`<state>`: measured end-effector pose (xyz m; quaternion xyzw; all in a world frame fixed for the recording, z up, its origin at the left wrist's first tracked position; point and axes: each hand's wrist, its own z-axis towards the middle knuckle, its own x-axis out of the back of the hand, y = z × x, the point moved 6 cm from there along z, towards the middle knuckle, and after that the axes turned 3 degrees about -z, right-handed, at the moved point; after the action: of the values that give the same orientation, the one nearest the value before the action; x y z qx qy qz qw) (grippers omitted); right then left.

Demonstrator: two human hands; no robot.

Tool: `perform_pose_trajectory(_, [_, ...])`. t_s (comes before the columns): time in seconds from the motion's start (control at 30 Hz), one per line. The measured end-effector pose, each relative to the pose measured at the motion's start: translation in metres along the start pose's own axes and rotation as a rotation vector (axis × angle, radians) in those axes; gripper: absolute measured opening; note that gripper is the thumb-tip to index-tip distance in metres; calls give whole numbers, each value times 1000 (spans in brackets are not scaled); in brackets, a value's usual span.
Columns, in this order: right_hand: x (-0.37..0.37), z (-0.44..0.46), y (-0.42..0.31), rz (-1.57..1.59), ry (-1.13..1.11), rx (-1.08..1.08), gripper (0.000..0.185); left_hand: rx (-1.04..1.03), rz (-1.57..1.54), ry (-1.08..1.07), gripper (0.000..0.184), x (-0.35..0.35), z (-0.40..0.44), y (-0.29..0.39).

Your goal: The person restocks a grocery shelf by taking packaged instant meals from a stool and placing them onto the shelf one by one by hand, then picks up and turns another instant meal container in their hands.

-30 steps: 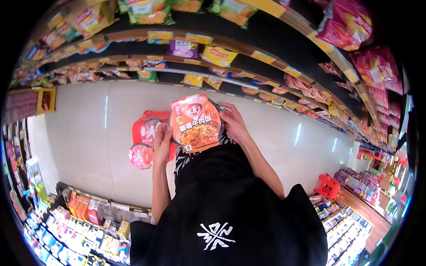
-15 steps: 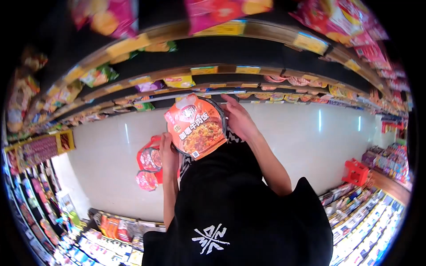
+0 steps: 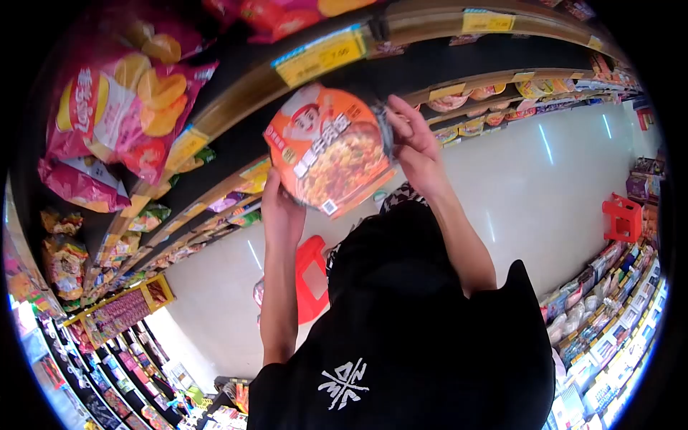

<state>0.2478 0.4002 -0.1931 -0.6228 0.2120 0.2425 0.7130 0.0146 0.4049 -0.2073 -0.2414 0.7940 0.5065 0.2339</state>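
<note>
An instant rice bowl (image 3: 333, 154) with an orange lid, a cartoon chef and a picture of beef rice is held up in front of me, level with the shelf edge. My left hand (image 3: 285, 208) grips its lower left rim, thumb raised along the side. On the opposite side, my right hand (image 3: 417, 147) closes round the dark rim, its fingers partly behind the bowl. The lid faces me, tilted slightly. Just behind the bowl runs a shelf edge with a yellow price tag (image 3: 321, 56).
Purple chip bags (image 3: 118, 115) fill the upper left shelf. Round noodle bowls (image 3: 487, 92) line a lower shelf at right. A red plastic stool (image 3: 309, 287) stands on the pale floor (image 3: 502, 186) below my left arm; another red stool (image 3: 622, 217) is at far right.
The bowl has risen toward the shelf in both hands and looks larger. My view has turned left, bringing the chip bags closer. Both hands keep their hold.
</note>
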Motion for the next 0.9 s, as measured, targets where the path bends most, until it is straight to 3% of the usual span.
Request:
perform_pose_trajectory(0.17, [24, 28, -51, -78, -99, 273, 80, -42, 32, -104, 46, -72, 54, 2])
perform_pose_trajectory(0.33, [37, 45, -78, -251, -130, 365, 84, -142, 25, -290, 40, -121, 96, 3])
perform_pose_trajectory(0.43, [52, 62, -81, -520, 4, 470, 87, -254, 89, -358, 35, -124, 131, -3])
perform_pose_trajectory(0.47, [62, 68, -79, -447, 156, 503, 89, -252, 45, -400, 33, -132, 132, 0])
perform_pose_trajectory(0.57, [74, 95, -80, -686, 201, 485, 87, -371, 491, -259, 32, -132, 137, 6])
perform_pose_trajectory(0.6, [73, 102, -80, -650, 290, 550, 71, -374, 643, -251, 31, -141, 134, 7])
perform_pose_trajectory(0.7, [90, 132, -61, -853, 374, 469, 43, -370, 1097, -212, 34, -163, 113, 7])
perform_pose_trajectory(0.8, [97, 144, -54, -1055, 528, 552, 22, -477, 995, -273, 30, -163, 122, -5])
perform_pose_trajectory(0.9, [96, 146, -54, -1090, 587, 654, 18, -458, 1025, -306, 30, -170, 118, -6])
